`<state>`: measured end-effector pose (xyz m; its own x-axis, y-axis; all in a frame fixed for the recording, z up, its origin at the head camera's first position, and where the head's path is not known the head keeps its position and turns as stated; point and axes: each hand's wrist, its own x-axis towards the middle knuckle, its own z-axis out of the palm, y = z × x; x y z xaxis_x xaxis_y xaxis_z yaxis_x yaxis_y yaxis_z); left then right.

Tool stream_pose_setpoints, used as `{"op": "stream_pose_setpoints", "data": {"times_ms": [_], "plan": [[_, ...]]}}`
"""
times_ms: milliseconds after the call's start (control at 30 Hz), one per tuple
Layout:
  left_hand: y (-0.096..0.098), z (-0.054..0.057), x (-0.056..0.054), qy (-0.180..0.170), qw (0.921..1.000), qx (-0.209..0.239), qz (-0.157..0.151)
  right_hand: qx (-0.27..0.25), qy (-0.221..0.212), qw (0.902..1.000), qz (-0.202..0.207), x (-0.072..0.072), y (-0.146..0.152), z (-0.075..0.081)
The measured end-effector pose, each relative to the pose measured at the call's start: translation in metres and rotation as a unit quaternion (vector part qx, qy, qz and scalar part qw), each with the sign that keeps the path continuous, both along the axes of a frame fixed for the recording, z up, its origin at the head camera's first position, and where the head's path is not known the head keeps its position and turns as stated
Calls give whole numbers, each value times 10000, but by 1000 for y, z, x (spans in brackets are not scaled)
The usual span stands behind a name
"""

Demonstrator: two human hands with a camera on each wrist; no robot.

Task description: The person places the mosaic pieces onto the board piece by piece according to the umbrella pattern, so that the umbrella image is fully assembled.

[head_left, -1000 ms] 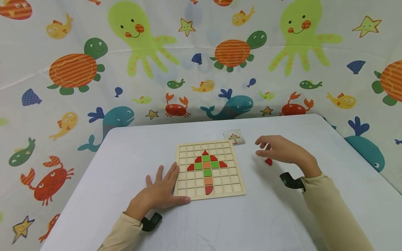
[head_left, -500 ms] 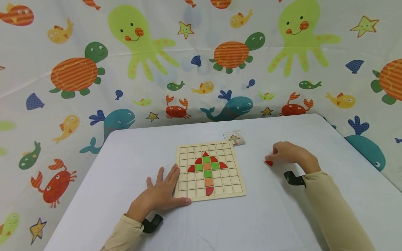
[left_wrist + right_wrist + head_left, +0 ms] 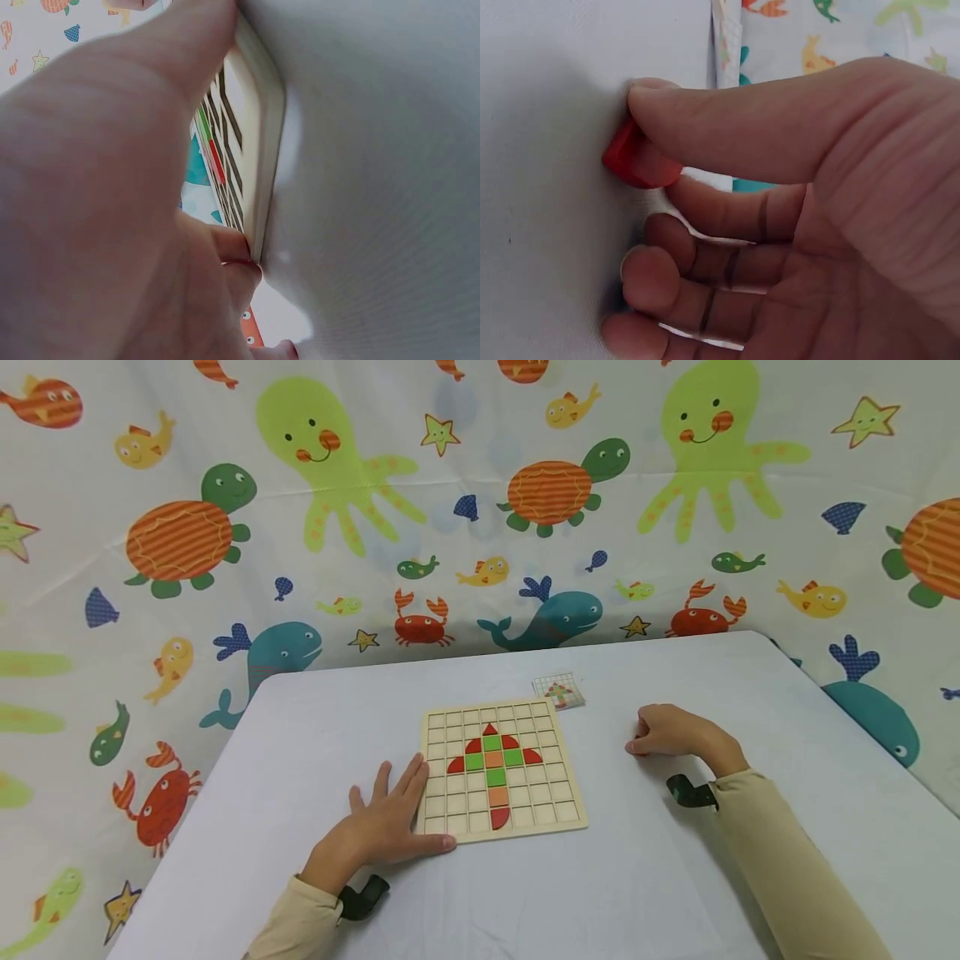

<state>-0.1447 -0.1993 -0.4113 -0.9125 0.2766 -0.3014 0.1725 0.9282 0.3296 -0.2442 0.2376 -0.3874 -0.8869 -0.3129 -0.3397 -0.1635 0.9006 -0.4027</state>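
My left hand (image 3: 378,822) lies spread at the near left corner of a wooden grid board (image 3: 551,790), thumb along its front edge and fingers against its left side. On the board, red, green and orange pieces form an arrow shape, with a red triangle (image 3: 490,729) at the tip and a red quarter-round piece (image 3: 499,817) at the bottom. Right of the board, my right hand (image 3: 675,732) pinches a red quarter-round block (image 3: 636,163) between thumb and index finger, close over the tabletop. In the head view that block is hidden by the hand.
A small pattern card (image 3: 568,697) with a similar arrow printed on it lies behind the board, partly tucked against its far edge. The white table (image 3: 360,710) ends at a curtain (image 3: 450,535) printed with sea animals.
My right hand has moved right and down to the loose red block, and its fingers have closed on it. The left hand has stayed at the board.
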Motion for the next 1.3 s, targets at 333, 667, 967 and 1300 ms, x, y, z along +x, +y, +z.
{"op": "stream_pose_setpoints", "data": {"times_ms": [333, 667, 967, 1300], "plan": [[0, -3, 0, 32, 10000, 34, -11, -680, -135, 9976, -72, -1, -4, -2], [-1, -6, -1, 78, 10000, 19, -16, -1711, 248, 9849, -23, -4, -14, 1], [-1, -6, -2, 74, 10000, 39, -24, -2032, 838, 9754, 144, -1, -29, 2], [-3, -5, -4, 60, 10000, 13, -59, -2723, 687, 9596, 165, 11, -58, 6]]}}
